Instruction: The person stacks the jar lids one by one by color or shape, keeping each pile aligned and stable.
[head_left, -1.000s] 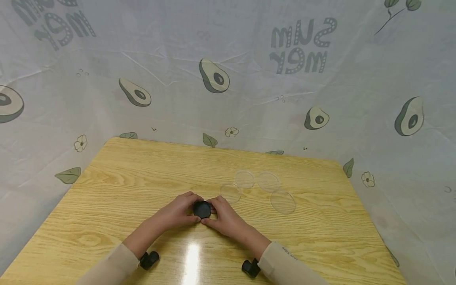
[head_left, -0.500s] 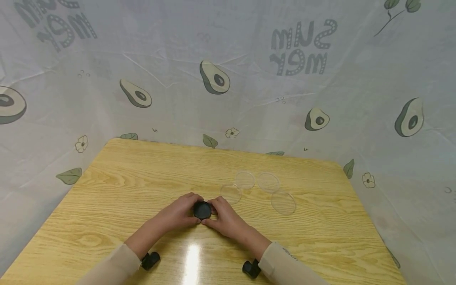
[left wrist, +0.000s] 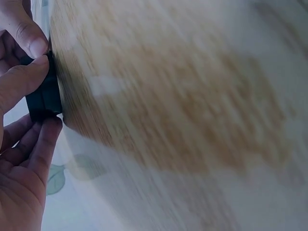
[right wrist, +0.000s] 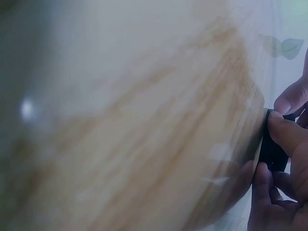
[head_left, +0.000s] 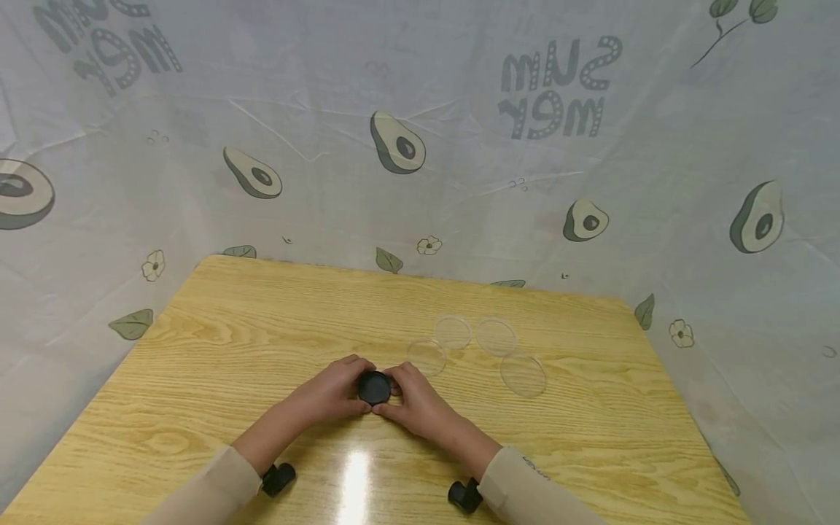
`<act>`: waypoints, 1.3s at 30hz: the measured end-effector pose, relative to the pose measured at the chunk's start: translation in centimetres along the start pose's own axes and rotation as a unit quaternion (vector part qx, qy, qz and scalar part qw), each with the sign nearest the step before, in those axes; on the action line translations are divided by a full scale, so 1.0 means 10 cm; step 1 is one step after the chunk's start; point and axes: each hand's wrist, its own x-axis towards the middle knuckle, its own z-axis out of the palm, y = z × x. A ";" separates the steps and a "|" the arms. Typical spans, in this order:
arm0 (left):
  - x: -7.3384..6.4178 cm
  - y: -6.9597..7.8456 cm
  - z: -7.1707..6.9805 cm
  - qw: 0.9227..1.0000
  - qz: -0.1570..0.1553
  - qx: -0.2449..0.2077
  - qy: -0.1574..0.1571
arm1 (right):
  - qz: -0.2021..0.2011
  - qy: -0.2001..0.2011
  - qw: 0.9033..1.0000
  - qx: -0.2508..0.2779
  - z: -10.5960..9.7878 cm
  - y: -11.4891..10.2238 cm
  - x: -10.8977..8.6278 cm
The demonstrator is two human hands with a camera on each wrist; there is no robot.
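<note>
A small black round case, a short cylinder with a shallow rim on top, sits on the wooden table between both hands. My left hand grips its left side with curled fingers and thumb. On the opposite side, my right hand holds it the same way, and the two thumbs nearly meet at the near edge. In the left wrist view, the black case shows its side with a faint seam, pinched by fingers. The right wrist view shows the black case partly covered by fingers.
Several clear round discs lie on the table just beyond and right of the hands, such as the nearest clear disc on the right. A patterned curtain hangs behind the table. Black wrist-worn cameras sit below both wrists.
The head view shifts very slightly. Both hands keep the same grip on the black case, and the discs stay in place.
</note>
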 end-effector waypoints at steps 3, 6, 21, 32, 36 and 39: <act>0.00 -0.01 0.01 1.000 0.000 0.000 -0.001 | 0.001 -0.001 1.000 0.001 0.00 0.00 0.00; 0.00 -0.03 0.02 1.000 -0.001 0.000 -0.002 | 0.001 -0.001 1.000 0.002 0.00 0.00 0.00; 0.01 0.00 -0.02 1.000 -0.017 -0.008 -0.017 | 0.005 0.001 1.000 0.013 0.01 0.00 0.00; 0.02 0.01 -0.02 1.000 -0.017 -0.006 -0.013 | 0.005 -0.001 1.000 0.003 0.01 0.01 0.00; 0.03 0.01 -0.01 1.000 -0.024 -0.007 -0.015 | 0.006 -0.002 1.000 0.003 0.01 0.01 0.00; 0.03 0.00 0.00 1.000 -0.025 -0.004 -0.015 | 0.004 -0.004 1.000 0.002 0.01 0.02 0.01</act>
